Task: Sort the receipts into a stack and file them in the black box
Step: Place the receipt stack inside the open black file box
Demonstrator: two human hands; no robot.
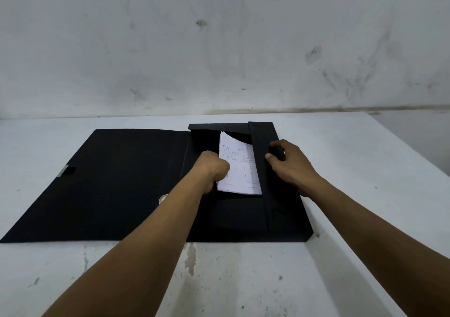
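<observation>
A black box file (233,219) lies open on the white table, its lid (102,182) folded flat to the left. A stack of white receipts (239,168) rests inside the box, tilted, its right edge tucked under the box's right side flap (264,165). My left hand (214,170) is closed on the stack's left edge. My right hand (289,165) grips that side flap, thumb on its inner face and fingers over its outer edge.
The white table (243,273) is stained and speckled and runs back to a scuffed grey wall (219,48). Its right edge (414,146) slants away past the box. A small tab (67,170) sits on the lid's left edge.
</observation>
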